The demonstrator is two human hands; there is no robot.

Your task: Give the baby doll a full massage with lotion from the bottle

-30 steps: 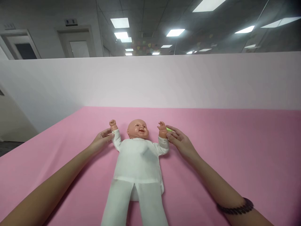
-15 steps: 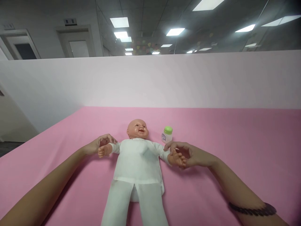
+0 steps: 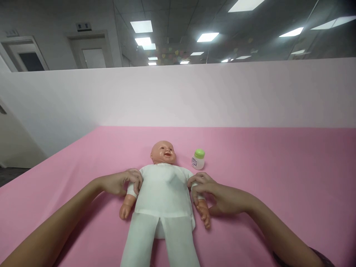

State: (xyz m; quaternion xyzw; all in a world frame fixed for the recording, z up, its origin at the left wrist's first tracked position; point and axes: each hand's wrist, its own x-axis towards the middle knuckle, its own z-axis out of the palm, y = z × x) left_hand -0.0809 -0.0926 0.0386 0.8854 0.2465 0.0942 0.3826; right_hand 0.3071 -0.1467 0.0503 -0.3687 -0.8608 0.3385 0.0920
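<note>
A baby doll (image 3: 162, 193) in a white outfit lies on its back on the pink surface (image 3: 264, 178), head pointing away from me. My left hand (image 3: 122, 182) is wrapped round the doll's arm on the left side, which points down beside the body. On the right side, my right hand (image 3: 214, 193) grips the doll's other arm, also lowered along the body. A small white bottle with a green cap (image 3: 198, 159) stands just right of the doll's head, apart from both hands.
A pale partition wall (image 3: 222, 96) rises behind the pink surface. At the left the pink surface ends at an edge (image 3: 41, 159) with floor below. Doors and ceiling lights show beyond the wall.
Both hands have swung the doll's arms from raised beside its head, out to the sides, then down along its body. The bottle, hidden before by my right hand, now shows.
</note>
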